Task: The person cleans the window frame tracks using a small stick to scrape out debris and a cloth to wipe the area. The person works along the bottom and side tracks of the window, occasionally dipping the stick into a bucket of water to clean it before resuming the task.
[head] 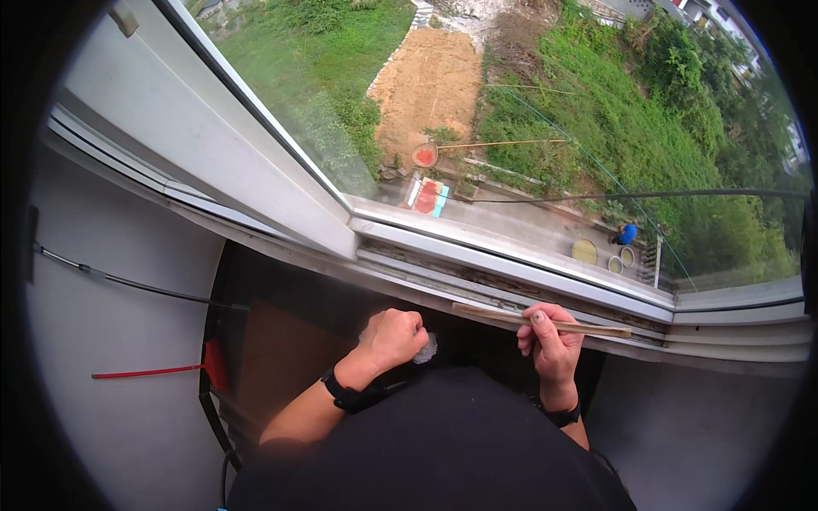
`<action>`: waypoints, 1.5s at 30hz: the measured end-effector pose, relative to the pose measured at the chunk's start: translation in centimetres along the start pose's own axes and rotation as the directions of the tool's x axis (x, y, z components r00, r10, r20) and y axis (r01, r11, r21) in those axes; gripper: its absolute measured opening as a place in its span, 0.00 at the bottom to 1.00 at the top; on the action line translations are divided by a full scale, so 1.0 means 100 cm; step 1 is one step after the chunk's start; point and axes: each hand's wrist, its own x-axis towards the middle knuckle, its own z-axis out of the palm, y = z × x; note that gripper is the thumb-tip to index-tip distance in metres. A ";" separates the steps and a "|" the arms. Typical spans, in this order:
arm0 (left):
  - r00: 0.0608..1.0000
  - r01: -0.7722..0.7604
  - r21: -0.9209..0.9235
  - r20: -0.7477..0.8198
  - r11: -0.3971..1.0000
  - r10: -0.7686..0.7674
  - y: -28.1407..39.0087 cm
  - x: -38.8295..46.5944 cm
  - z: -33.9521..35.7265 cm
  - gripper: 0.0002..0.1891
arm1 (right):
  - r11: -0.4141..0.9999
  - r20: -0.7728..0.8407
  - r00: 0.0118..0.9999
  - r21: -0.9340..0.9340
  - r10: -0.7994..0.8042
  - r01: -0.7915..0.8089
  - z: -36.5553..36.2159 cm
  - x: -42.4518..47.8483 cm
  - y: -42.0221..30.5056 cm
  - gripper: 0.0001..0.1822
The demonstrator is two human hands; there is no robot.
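A thin wooden stick [601,329] is pinched between the thumb and fingers of my right hand [553,338]. It lies nearly level, just over the inner edge of the window sill. My left hand [391,335] is closed around a crumpled greyish-white cloth [426,349], part of which sticks out below the fingers. Before both hands runs the sliding window track [447,273], with dark dirt along its grooves. A white-framed window sash [223,147] stands to the left above the track.
At the left, a metal pole [147,285] leans near the wall, and a red-handled tool [153,372] lies below it. Beyond the window, far down, a person in blue [626,235] is beside round baskets [584,251]. A dark cable [639,195] crosses outside.
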 end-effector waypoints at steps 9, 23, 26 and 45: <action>0.967 0.028 -0.123 -0.247 0.992 -0.058 -0.018 0.002 -0.016 0.08 | 0.992 0.252 0.966 -0.096 -0.050 0.076 0.057 0.036 0.020 0.12; 0.946 -0.316 -0.422 -0.213 0.850 0.246 -0.035 0.022 -0.053 0.06 | 0.940 0.214 0.963 -0.262 -0.165 0.219 0.072 0.038 -0.003 0.22; 0.968 -0.248 -0.687 -0.199 0.683 0.151 -0.025 0.021 -0.064 0.08 | 0.875 0.199 0.919 -0.291 -0.340 0.387 0.053 0.035 -0.029 0.26; 0.854 -0.100 -0.710 0.298 0.697 0.426 0.119 0.030 -0.058 0.22 | 0.905 0.021 0.940 -0.266 -0.339 0.332 -0.055 -0.033 -0.038 0.08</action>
